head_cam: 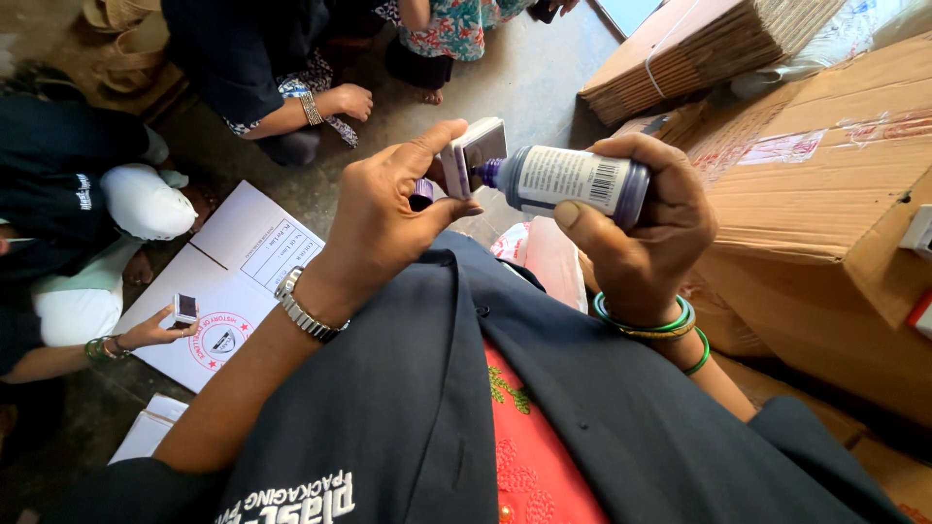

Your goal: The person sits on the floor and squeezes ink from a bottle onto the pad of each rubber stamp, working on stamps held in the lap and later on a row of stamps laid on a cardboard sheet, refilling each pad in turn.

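Ink bottle (575, 180), a small purple one with a white label, lay sideways in the right hand (636, 228), whose fingers were wrapped tight round its body; how full it was could not be told. Its purple nozzle touched the pad of a small white stamp (473, 152), pinched between thumb and fingers of the left hand (388, 218).

Right of the bottle stood big cardboard boxes (825, 223), shut with tape, their contents hidden; their near edge came just beside the right hand, leaving little room on that side. Above and to the right of the bottle lay a tied bundle of flattened cartons (699, 49). Left of and below the bottle a flat white carton sheet (238, 281) lay on the grey floor (529, 78), with open floor around its edges. At that sheet's left edge another person's hand (155, 330) held a second small stamp (184, 308).
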Action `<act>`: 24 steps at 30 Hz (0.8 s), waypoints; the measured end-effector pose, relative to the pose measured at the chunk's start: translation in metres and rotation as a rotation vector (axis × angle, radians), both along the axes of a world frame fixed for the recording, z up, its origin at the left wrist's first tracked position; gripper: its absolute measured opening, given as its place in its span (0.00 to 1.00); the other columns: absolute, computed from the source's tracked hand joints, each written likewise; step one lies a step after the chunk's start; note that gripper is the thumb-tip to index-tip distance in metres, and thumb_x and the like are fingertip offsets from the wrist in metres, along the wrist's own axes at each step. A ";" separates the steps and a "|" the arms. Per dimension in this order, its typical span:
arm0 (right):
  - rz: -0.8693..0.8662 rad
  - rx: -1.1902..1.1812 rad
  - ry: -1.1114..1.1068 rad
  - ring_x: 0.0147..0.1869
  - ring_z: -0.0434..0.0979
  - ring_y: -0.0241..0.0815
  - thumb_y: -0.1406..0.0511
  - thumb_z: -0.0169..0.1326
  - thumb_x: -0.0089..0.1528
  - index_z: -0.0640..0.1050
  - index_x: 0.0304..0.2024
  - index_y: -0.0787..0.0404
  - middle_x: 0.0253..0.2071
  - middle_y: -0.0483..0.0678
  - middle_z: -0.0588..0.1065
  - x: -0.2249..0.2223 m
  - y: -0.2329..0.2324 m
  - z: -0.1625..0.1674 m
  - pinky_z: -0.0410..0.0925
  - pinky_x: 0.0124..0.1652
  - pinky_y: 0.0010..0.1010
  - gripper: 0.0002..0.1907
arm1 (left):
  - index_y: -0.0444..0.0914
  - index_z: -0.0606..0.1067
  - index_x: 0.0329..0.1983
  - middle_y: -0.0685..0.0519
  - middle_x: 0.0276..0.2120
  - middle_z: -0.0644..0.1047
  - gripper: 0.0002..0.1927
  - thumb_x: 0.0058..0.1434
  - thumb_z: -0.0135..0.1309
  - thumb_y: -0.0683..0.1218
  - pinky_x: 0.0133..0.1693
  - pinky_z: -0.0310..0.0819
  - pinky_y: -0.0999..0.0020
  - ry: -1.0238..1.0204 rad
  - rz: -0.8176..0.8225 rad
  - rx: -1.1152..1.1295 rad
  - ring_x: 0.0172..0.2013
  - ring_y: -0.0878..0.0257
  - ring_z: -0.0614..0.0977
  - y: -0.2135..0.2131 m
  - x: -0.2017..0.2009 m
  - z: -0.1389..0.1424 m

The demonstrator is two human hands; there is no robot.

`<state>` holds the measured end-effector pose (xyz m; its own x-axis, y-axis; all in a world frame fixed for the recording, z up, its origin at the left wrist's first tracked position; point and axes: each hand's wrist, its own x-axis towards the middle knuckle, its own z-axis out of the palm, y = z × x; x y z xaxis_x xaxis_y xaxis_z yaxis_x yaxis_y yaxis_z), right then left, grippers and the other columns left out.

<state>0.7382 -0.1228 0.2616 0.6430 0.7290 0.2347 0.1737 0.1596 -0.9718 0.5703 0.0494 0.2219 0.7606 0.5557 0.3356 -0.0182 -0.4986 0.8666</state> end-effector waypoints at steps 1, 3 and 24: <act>-0.009 0.003 -0.002 0.48 0.78 0.34 0.75 0.64 0.62 0.74 0.53 0.71 0.46 0.49 0.76 0.000 0.001 -0.001 0.74 0.50 0.24 0.19 | 0.35 0.72 0.64 0.44 0.46 0.82 0.35 0.55 0.73 0.43 0.43 0.79 0.69 -0.004 -0.005 0.003 0.42 0.61 0.86 0.000 0.000 -0.001; -0.021 0.014 -0.005 0.48 0.78 0.34 0.75 0.64 0.62 0.74 0.53 0.71 0.46 0.49 0.76 0.000 0.002 -0.001 0.74 0.50 0.24 0.19 | 0.35 0.71 0.65 0.44 0.45 0.82 0.36 0.55 0.74 0.43 0.42 0.79 0.68 -0.001 -0.011 0.027 0.41 0.60 0.86 0.001 0.000 -0.002; -0.031 0.046 -0.032 0.48 0.77 0.34 0.77 0.64 0.63 0.74 0.54 0.72 0.46 0.49 0.75 0.000 0.007 -0.003 0.73 0.50 0.24 0.18 | 0.36 0.71 0.65 0.44 0.43 0.82 0.35 0.55 0.72 0.42 0.41 0.78 0.67 0.002 -0.040 -0.010 0.39 0.59 0.85 0.003 -0.002 -0.001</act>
